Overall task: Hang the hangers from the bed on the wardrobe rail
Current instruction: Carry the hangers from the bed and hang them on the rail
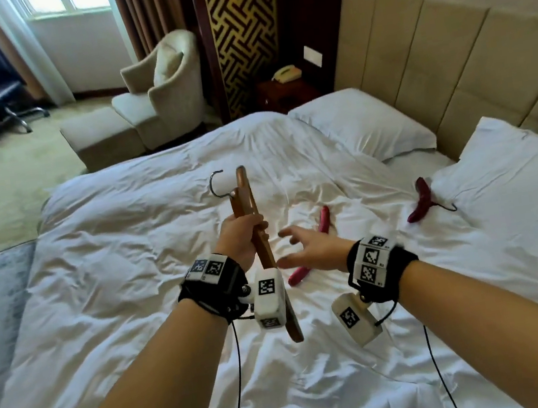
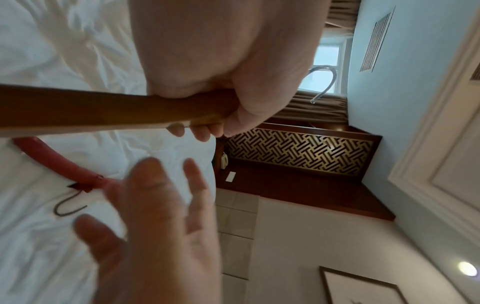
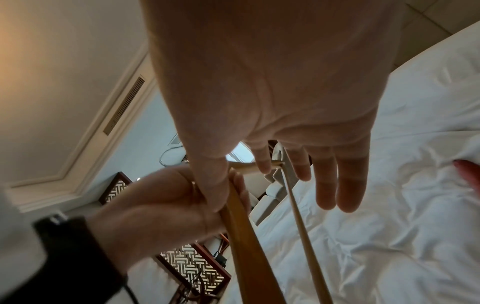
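Fingers [image 2: 201,131] of the left hand [image 1: 241,238] curl round a wooden hanger [image 1: 258,236], thumb over the top of its brown arm, gripping it near the middle so it stands roughly upright above the bed [image 1: 113,260]. It is a smooth, varnished piece with a thin lower bar and a silvery metal hook [image 1: 216,183] at the top end, the hook curving away to the left; its lower end reaches down past the wrist. Just beside it the right hand [image 1: 312,249] hovers with fingers [image 3: 335,181] spread and nearly straight, holding nothing, its thumb close to the wooden arm though contact cannot be told. Under that hand a red hanger [image 1: 322,224] lies flat on the crumpled sheet near the middle of the bed, curved and padded-looking, with a dark wire hook [image 2: 67,207] beside the thumb and apart from the fingers. A second red hanger [image 1: 421,201] lies well apart, toward the head of the bed, against the near pillow [image 1: 516,176].
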